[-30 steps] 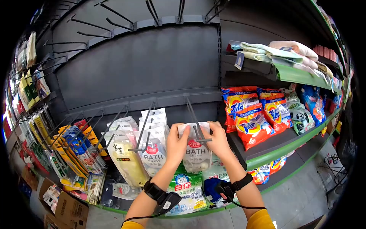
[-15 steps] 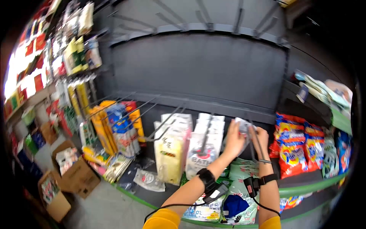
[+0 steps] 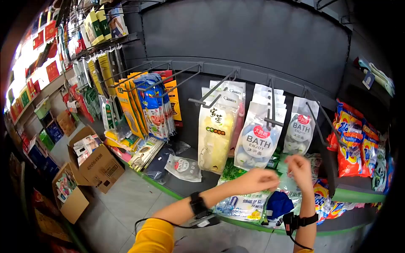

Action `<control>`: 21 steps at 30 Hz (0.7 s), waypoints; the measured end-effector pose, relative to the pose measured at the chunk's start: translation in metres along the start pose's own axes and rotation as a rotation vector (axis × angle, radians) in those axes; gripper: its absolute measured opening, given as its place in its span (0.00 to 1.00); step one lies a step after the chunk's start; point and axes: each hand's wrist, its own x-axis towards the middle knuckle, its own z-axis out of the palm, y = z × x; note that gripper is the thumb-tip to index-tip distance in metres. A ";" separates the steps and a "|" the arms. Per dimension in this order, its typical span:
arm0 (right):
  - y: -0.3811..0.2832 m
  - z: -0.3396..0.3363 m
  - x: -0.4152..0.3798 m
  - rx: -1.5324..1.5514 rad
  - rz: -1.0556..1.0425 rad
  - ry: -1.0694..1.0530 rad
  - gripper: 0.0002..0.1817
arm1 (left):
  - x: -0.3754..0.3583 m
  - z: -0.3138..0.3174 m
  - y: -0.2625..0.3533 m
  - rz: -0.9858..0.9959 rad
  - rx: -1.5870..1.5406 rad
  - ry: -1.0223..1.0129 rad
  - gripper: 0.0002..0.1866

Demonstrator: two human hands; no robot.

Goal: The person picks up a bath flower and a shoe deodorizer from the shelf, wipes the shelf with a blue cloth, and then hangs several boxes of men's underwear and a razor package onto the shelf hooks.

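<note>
My left hand (image 3: 259, 180) is in front of the lower shelf, its fingers curled together with nothing visible in them. Beside it, my right hand (image 3: 300, 170) is bent at the wrist, fingers drawn in and nothing seen held. Just above the right hand, a grey bath sponge pack (image 3: 299, 126) hangs from a hook. Left of it hangs a blue bath sponge pack (image 3: 258, 137), with more packs behind. A tall yellow bath towel pack (image 3: 217, 135) hangs further left. Under my hands lie green-and-white bags (image 3: 242, 204) and a dark blue cloth item (image 3: 279, 205).
Metal hooks (image 3: 202, 101) jut out toward me. Another bath sponge pack (image 3: 183, 168) lies on the shelf. Orange detergent bags (image 3: 352, 145) stand at right. Blue packs (image 3: 154, 105) hang at left, above open cardboard boxes (image 3: 101, 166) on the floor.
Both hands have let go of the grey bath sponge pack and moved down from it; the pack now hangs on the hook. The view has tilted down and shifted left.
</note>
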 end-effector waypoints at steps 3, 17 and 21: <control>0.011 0.033 -0.010 -0.035 0.091 -0.208 0.09 | -0.070 -0.037 -0.054 -0.403 0.037 0.061 0.13; 0.049 0.229 0.042 -0.041 0.122 -0.539 0.14 | -0.233 -0.223 -0.326 -0.868 0.522 1.501 0.45; 0.039 0.278 0.056 -0.122 0.094 -0.570 0.14 | -0.238 -0.236 -0.317 -0.830 0.589 1.300 0.23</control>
